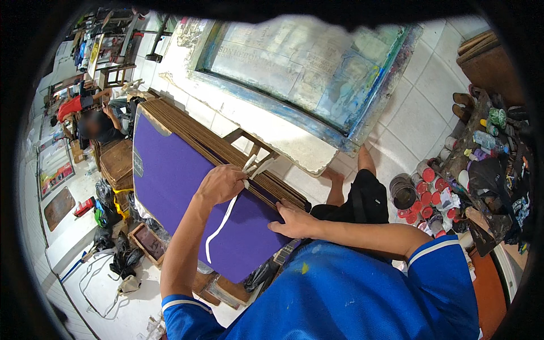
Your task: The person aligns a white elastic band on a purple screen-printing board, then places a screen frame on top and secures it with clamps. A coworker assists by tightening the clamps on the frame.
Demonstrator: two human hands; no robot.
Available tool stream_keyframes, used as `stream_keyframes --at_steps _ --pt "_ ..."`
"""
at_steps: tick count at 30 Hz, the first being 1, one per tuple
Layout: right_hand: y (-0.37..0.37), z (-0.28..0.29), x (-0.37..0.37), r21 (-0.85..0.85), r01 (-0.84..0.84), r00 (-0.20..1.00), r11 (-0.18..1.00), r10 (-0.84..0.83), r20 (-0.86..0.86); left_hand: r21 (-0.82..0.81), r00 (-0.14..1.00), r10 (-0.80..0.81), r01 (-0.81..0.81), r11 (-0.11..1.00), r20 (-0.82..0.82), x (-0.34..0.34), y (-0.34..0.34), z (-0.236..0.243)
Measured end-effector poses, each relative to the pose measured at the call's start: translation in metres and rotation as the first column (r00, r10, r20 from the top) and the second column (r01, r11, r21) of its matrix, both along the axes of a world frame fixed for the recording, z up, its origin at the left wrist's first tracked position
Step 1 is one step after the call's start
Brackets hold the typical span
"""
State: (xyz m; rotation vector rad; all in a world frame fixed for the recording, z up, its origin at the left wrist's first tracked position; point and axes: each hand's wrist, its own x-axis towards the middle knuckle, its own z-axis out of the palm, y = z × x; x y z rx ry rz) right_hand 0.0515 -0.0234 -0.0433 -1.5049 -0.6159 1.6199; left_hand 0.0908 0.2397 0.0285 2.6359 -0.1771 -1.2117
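Note:
A thick stack of brown boards (pixel 187 135) stands tilted in front of me, its near face a purple panel (pixel 187 175) with dark corner prints. White cloth strap (pixel 221 229) passes over the stack's upper edge, and its loose end hangs down the purple face. My left hand (pixel 222 184) is closed on this strap at the top edge, fingers curled. Farther right, my right hand (pixel 292 220) grips the stack's edge, with the thumb against the purple face and the fingers over the boards.
Beyond the stack is a paint-stained table (pixel 249 116) bearing a large framed screen (pixel 294 68). Red-lidded cans (pixel 425 187) and clutter crowd the right. Someone's bare leg (pixel 366 161) shows beside the table. Another person (pixel 102 124) sits at far left near wooden boxes (pixel 118 161) and black bags (pixel 124 258).

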Motion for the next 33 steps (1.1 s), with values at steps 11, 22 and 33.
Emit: stream_keyframes --at_steps 11,22,33 --pt "0.007 0.004 -0.003 -0.049 0.077 0.996 0.996 -0.078 -0.034 -0.046 0.996 -0.036 0.04 0.998 0.082 -0.011 0.009 0.0" --pt "0.006 -0.007 -0.013 0.003 0.149 0.986 0.989 -0.149 0.069 -0.022 0.997 -0.049 0.051 0.998 0.067 -0.007 0.007 -0.003" --pt "0.012 0.014 -0.001 -0.061 0.141 0.99 0.988 -0.142 -0.011 -0.069 0.994 -0.029 0.037 0.997 0.107 -0.014 0.018 0.002"
